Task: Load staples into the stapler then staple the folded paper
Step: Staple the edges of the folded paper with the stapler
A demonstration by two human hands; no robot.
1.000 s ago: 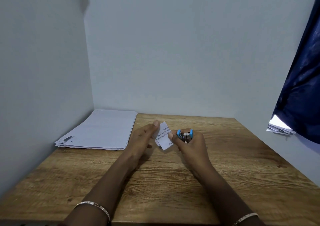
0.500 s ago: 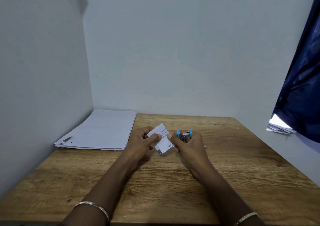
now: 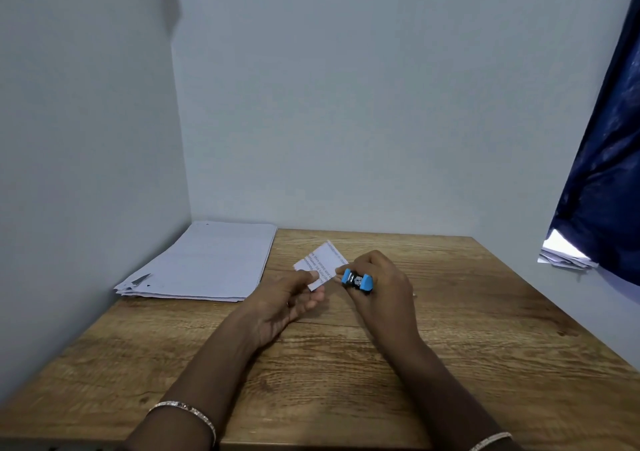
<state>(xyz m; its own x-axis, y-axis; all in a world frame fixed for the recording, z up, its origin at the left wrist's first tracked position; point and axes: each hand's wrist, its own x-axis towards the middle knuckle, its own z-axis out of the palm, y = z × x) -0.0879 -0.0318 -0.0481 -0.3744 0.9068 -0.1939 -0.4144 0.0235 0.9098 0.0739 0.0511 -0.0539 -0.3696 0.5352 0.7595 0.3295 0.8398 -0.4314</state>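
Observation:
A small folded paper (image 3: pixel 322 262) with printed text is held above the wooden table (image 3: pixel 485 329), pinched at its lower left by my left hand (image 3: pixel 291 298). My right hand (image 3: pixel 381 288) grips a small blue stapler (image 3: pixel 357 280), whose end faces me. The stapler sits right against the paper's right edge. Whether the paper lies between its jaws cannot be seen; my right fingers hide most of the stapler's body.
A stack of white sheets (image 3: pixel 204 263) lies at the table's back left, near the left wall. A dark blue curtain (image 3: pixel 602 173) hangs at the right over a small pile of papers (image 3: pixel 564 256). Walls close in behind and to the left.
Both hands have risen slightly and my left hand has turned palm-up, shifting its grip to the paper's lower corner. The paper has tilted back, and the stapler has turned its end toward me.

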